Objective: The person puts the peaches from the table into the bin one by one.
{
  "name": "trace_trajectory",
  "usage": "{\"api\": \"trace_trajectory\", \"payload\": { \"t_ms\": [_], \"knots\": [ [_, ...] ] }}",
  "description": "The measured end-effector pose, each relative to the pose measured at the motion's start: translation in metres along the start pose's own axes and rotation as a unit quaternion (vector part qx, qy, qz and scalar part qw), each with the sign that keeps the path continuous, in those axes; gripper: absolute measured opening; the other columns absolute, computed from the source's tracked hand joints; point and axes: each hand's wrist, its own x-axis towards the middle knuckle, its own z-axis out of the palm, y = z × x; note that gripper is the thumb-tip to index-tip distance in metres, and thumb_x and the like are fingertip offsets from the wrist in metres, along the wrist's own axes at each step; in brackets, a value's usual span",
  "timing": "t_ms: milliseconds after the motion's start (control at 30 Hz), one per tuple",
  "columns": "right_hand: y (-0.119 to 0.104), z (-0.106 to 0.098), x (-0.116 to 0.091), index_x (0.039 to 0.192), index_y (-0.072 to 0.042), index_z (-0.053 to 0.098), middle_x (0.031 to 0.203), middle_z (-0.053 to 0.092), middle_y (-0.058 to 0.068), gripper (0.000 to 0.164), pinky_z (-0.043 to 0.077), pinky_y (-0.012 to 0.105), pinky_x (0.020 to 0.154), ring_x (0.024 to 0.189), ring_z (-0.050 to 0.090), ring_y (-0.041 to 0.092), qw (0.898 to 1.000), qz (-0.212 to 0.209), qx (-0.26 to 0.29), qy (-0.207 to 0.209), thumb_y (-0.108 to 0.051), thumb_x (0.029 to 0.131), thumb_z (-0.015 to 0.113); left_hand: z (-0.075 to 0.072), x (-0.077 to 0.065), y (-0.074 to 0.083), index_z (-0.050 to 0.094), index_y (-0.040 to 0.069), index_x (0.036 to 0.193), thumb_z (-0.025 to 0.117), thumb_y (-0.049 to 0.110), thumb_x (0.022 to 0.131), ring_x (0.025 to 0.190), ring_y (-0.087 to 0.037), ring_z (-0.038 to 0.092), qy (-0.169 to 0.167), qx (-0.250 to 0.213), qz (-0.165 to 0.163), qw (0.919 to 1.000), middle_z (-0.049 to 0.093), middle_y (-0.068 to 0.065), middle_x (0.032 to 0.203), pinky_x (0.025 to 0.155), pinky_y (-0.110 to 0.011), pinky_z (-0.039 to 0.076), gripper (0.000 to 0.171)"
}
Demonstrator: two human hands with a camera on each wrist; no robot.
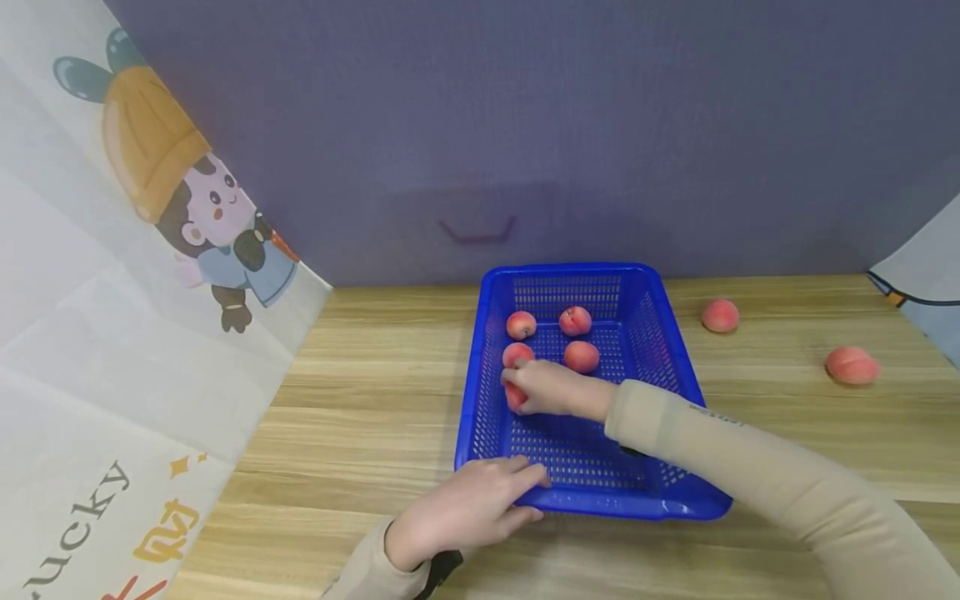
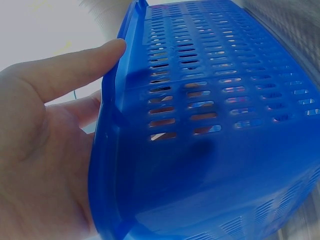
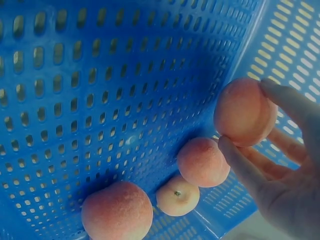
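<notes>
My left hand [image 1: 474,507] grips the near-left rim of a blue plastic basket [image 1: 615,503], the thumb outside and the fingers over the edge, as the left wrist view also shows. Inside the basket, my right hand [image 1: 549,388] holds a peach [image 3: 241,112] between thumb and fingers, near the left wall. Right beyond that hand lies another peach [image 1: 517,354]. Farther back in the basket are a peach [image 1: 521,325] with its stem end showing, one in the far middle [image 1: 575,321], and one nearer me [image 1: 582,357].
Two more peaches lie on the wooden table [image 1: 375,400] right of the basket: one toward the back [image 1: 721,316], the other farther right [image 1: 852,366]. A dark grey panel [image 1: 480,133] stands behind the table. A white printed sheet [image 1: 90,358] borders the left side.
</notes>
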Motion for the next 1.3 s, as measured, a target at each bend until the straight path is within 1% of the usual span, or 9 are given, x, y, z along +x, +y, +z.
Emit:
{"api": "trace_trajectory", "payload": {
  "t_ms": [233,433,833,1133,1300],
  "knots": [
    [-0.001,0.004,0.001,0.088,-0.005,0.057,0.066,0.052,-0.001,0.025,0.044,0.029,0.056,0.055,0.05,0.014,1.0,-0.013,-0.006,0.019,-0.012,0.065,0.067,-0.001,0.0,0.0,0.054,0.017,0.097,0.06,0.029,0.082,0.076,-0.004,0.056,-0.002,-0.003,0.001,1.0,0.055,0.007,0.085,0.064,-0.018,0.043,0.02],
    [-0.001,0.008,0.0,0.087,-0.005,0.057,0.071,0.048,0.002,0.025,0.043,0.028,0.052,0.053,0.048,0.014,1.0,-0.014,-0.008,0.025,-0.012,0.065,0.067,-0.002,0.0,0.001,0.054,0.017,0.097,0.06,0.029,0.082,0.076,-0.004,0.055,-0.003,-0.002,0.002,1.0,0.054,0.007,0.085,0.063,-0.017,0.042,0.02],
    [-0.003,0.011,-0.002,0.088,-0.005,0.056,0.078,0.05,0.006,0.03,0.045,0.03,0.053,0.057,0.052,0.017,0.999,-0.018,-0.017,0.035,-0.017,0.065,0.071,-0.001,-0.001,0.001,0.054,0.017,0.097,0.06,0.029,0.082,0.077,-0.004,0.056,-0.001,0.0,0.004,1.0,0.054,0.007,0.085,0.065,-0.018,0.043,0.02],
    [-0.003,0.01,-0.003,0.09,-0.004,0.057,0.079,0.05,0.006,0.032,0.045,0.029,0.055,0.058,0.052,0.017,0.999,-0.02,-0.015,0.035,-0.017,0.065,0.072,-0.002,-0.001,0.001,0.054,0.017,0.097,0.06,0.028,0.082,0.076,-0.004,0.055,0.002,-0.002,0.007,1.0,0.055,0.007,0.085,0.065,-0.018,0.043,0.02],
    [-0.003,0.01,-0.004,0.091,-0.003,0.058,0.081,0.051,0.007,0.033,0.046,0.028,0.057,0.061,0.054,0.017,0.999,-0.024,-0.021,0.034,-0.018,0.065,0.071,-0.001,-0.001,0.001,0.054,0.017,0.097,0.06,0.028,0.082,0.077,-0.004,0.055,0.002,-0.003,0.006,1.0,0.055,0.007,0.085,0.065,-0.018,0.043,0.02]
  ]
}}
